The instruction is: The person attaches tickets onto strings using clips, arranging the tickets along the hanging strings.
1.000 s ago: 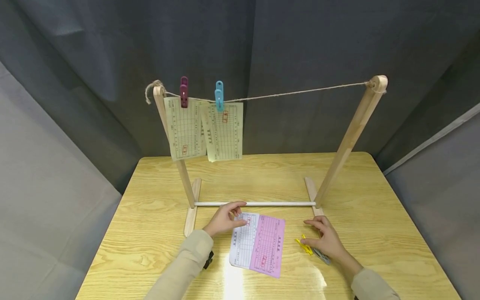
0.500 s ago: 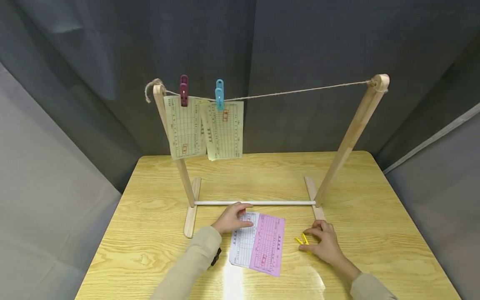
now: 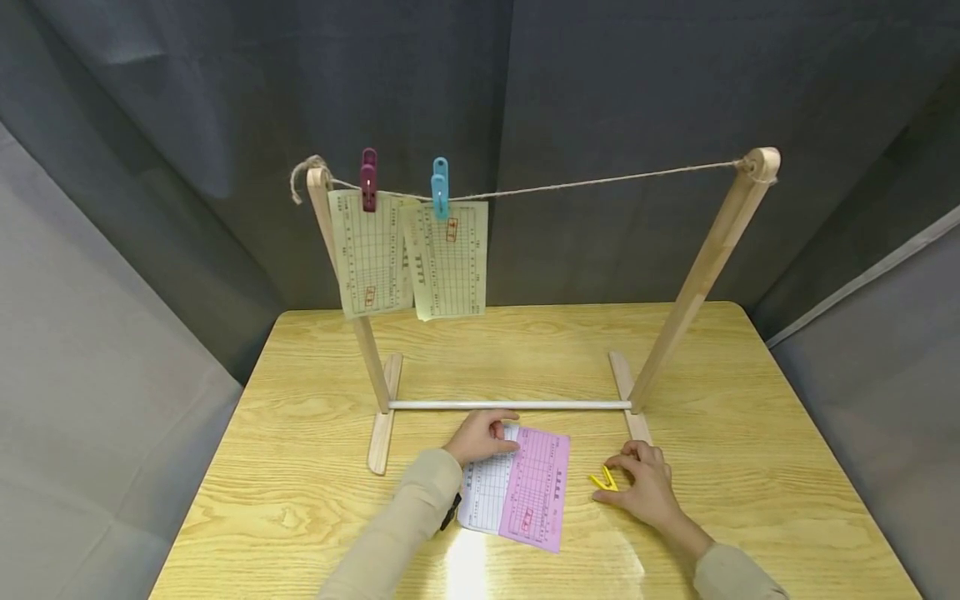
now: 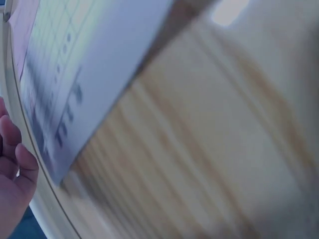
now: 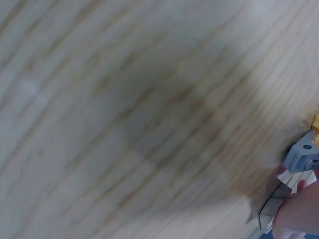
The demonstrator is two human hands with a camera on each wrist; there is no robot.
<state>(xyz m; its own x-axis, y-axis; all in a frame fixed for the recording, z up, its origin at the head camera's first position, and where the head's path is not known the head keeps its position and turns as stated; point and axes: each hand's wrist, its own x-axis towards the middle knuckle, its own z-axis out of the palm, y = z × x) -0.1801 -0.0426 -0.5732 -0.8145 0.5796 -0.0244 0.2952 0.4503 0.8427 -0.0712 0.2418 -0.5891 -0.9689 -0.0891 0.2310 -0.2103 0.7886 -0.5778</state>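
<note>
In the head view a white printed slip [image 3: 486,493] and a pink printed slip [image 3: 535,492] lie side by side on the table. My left hand [image 3: 482,436] is over the white slip's top edge, thumb and index finger apart, holding nothing. In the left wrist view its fingers [image 4: 10,130] bend loosely beside the paper. To the right of the slips, my right hand [image 3: 648,487] has a yellow clothespin [image 3: 606,479] between thumb and index finger. In the right wrist view a grey clothespin [image 5: 302,153] shows near the fingers at the right edge; the head view hides it.
A wooden stand with posts [image 3: 693,287] holds a string [image 3: 600,182] above the table [image 3: 300,517]. A maroon clothespin [image 3: 368,179] and a blue clothespin [image 3: 440,187] hold yellowish slips [image 3: 453,271] on it. A white rod [image 3: 555,405] joins the posts low down, just behind the slips.
My left hand has slid to the right over the white slip. My right hand has drawn its thumb and fingers in around the yellow clothespin, which has turned slightly; the grey one is now covered.
</note>
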